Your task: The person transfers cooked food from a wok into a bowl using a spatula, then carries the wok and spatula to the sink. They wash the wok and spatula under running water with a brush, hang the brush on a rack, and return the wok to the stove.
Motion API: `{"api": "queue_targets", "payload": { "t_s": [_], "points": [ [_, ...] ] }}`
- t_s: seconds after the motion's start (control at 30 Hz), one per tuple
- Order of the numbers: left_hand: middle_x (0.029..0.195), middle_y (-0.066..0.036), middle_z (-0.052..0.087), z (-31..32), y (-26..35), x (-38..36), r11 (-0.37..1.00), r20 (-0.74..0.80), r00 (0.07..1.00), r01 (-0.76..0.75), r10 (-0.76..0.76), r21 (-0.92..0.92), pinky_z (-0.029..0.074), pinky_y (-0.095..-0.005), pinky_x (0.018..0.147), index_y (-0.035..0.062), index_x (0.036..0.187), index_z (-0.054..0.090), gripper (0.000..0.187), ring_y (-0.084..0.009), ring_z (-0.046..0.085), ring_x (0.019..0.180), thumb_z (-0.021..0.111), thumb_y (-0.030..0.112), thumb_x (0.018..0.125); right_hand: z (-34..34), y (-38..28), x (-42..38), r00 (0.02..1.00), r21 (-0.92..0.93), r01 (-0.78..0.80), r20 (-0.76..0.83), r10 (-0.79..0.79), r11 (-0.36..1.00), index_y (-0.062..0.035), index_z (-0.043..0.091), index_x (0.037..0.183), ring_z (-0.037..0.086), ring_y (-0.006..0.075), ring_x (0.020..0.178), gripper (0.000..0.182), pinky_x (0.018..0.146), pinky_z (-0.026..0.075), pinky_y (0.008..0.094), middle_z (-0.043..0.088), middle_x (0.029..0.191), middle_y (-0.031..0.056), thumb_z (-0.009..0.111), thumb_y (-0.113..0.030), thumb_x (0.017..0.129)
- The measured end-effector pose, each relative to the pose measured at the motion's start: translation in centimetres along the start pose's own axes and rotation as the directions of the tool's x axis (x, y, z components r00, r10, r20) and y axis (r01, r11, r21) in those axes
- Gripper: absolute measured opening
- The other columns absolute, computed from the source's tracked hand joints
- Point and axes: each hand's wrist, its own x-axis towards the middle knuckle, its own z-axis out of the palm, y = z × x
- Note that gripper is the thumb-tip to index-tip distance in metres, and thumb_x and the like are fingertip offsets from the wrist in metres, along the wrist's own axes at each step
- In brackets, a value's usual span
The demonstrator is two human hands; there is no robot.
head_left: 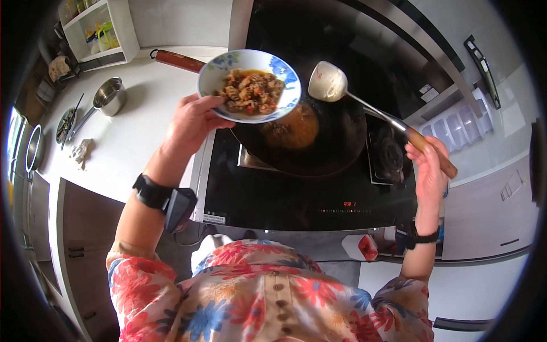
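Observation:
My left hand (pixel 196 118) grips the near left rim of a white bowl (pixel 292 85) with blue flowers, thumb over the edge. Chopped, browned food (pixel 250 91) with red bits and oily sauce lies inside it. Below the bowl, a dark wok (pixel 342 137) stands on the cooktop, with brownish liquid (pixel 293 128) in its bottom. My right hand (pixel 428 162) is closed round the wooden handle of a metal spatula (pixel 376 107). The spatula's broad, smeared head is raised over the wok's far side, to the right of the bowl and apart from it.
A red-brown wok handle (pixel 176 60) points left over the white counter (pixel 142 122). On that counter are a steel saucepan (pixel 110 96), a plate with chopsticks (pixel 66 125) and a crumpled cloth (pixel 81 153). Red digits glow on the black cooktop (pixel 273 199). A second burner (pixel 389 154) lies right.

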Motion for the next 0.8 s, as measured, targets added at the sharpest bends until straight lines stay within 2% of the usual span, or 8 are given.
{"api": "queue_targets", "payload": {
  "t_s": [0.1, 0.17, 0.2, 0.27, 0.47, 0.57, 0.67, 0.8],
  "points": [
    [0.082, -0.019, 0.062, -1.4, 0.6, -1.8, 0.999, -0.037, 0.999, -0.032, 0.032, 0.010, 0.055, -0.0285, 0.062, -0.0136, 0.097, 0.051, 0.028, -0.0224, 0.064, 0.068, 0.051, 0.010, 0.082, 0.8, 1.8, 1.6, 0.994, -0.126, -0.069, 0.072, 0.079, 0.990, 0.0029, 0.052, 0.104, 0.065, 0.0223, 0.079, 0.021, 0.070, 0.052, 0.0268, 0.061, 0.094, 0.0171, 0.052, -0.008, 0.086],
    [0.080, -0.016, 0.063, -2.0, 1.1, -3.4, 0.998, -0.082, 0.995, -0.063, 0.065, 0.025, 0.055, -0.0271, 0.059, -0.0106, 0.095, 0.052, 0.025, -0.0200, 0.063, 0.065, 0.053, 0.011, 0.082, 1.7, 2.5, 2.4, 0.989, -0.194, -0.036, 0.131, 0.062, 0.980, 0.0024, 0.054, 0.102, 0.065, 0.0210, 0.076, 0.020, 0.068, 0.051, 0.0249, 0.061, 0.093, 0.0151, 0.055, -0.008, 0.085],
    [0.080, -0.016, 0.063, -2.7, 0.9, -4.0, 0.998, -0.082, 0.995, -0.059, 0.061, 0.023, 0.055, -0.0271, 0.059, -0.0106, 0.095, 0.052, 0.025, -0.0200, 0.063, 0.065, 0.053, 0.011, 0.082, 1.9, 2.6, 2.7, 0.989, -0.197, -0.039, 0.130, 0.066, 0.980, 0.0024, 0.054, 0.102, 0.065, 0.0210, 0.076, 0.020, 0.068, 0.051, 0.0249, 0.061, 0.093, 0.0151, 0.055, -0.008, 0.085],
    [0.077, -0.014, 0.063, -4.4, 0.8, -5.2, 0.994, -0.141, 0.985, -0.091, 0.099, 0.061, 0.053, -0.0257, 0.056, -0.0077, 0.094, 0.054, 0.022, -0.0177, 0.063, 0.062, 0.053, 0.011, 0.082, 2.3, 2.3, 3.3, 0.954, -0.131, -0.086, 0.276, 0.119, 0.988, 0.0021, 0.055, 0.100, 0.065, 0.0199, 0.077, 0.020, 0.067, 0.051, 0.0244, 0.061, 0.092, 0.0140, 0.057, -0.009, 0.084],
    [0.075, -0.009, 0.063, -7.1, 1.1, -8.9, 0.992, -0.257, 0.958, -0.123, 0.127, 0.030, 0.051, -0.0240, 0.051, -0.0038, 0.092, 0.057, 0.016, -0.0148, 0.061, 0.058, 0.053, 0.008, 0.082, 5.2, 0.5, 5.0, 0.920, -0.259, 0.047, 0.388, 0.059, 0.965, 0.0016, 0.056, 0.097, 0.062, 0.0164, 0.084, 0.015, 0.077, 0.049, 0.0244, 0.061, 0.093, 0.0103, 0.056, -0.002, 0.083],
    [0.087, -0.013, 0.063, -9.5, 0.9, -9.6, 0.995, -0.194, 0.977, -0.097, 0.091, -0.023, 0.056, -0.0312, 0.065, -0.0047, 0.095, 0.053, 0.017, -0.0212, 0.065, 0.074, 0.050, 0.008, 0.084, 7.1, 0.3, 5.1, 0.831, -0.320, 0.160, 0.554, 0.048, 0.934, -0.0022, 0.058, 0.095, 0.060, 0.0159, 0.089, 0.014, 0.078, 0.048, 0.0239, 0.060, 0.093, 0.0052, 0.058, -0.004, 0.081],
    [0.089, -0.014, 0.062, -10.9, 0.6, -10.2, 0.997, -0.220, 0.974, -0.070, 0.058, -0.046, 0.056, -0.0323, 0.067, -0.0055, 0.097, 0.052, 0.019, -0.0224, 0.065, 0.076, 0.050, 0.008, 0.083, 8.2, -1.3, 5.0, 0.664, -0.353, 0.366, 0.747, 0.024, 0.861, -0.0027, 0.061, 0.089, 0.059, 0.0151, 0.082, 0.015, 0.075, 0.046, 0.0252, 0.060, 0.089, 0.0068, 0.062, -0.002, 0.075],
    [0.092, -0.015, 0.062, -11.9, 0.3, -10.6, 0.998, -0.210, 0.977, -0.029, 0.018, -0.051, 0.056, -0.0321, 0.067, -0.0069, 0.100, 0.051, 0.023, -0.0226, 0.065, 0.076, 0.051, 0.008, 0.083, 9.5, -4.5, 5.1, 0.624, -0.377, 0.366, 0.778, 0.076, 0.851, -0.0034, 0.062, 0.088, 0.058, 0.0148, 0.081, 0.015, 0.074, 0.046, 0.0261, 0.060, 0.087, 0.0068, 0.062, -0.002, 0.073]
  ]
}}
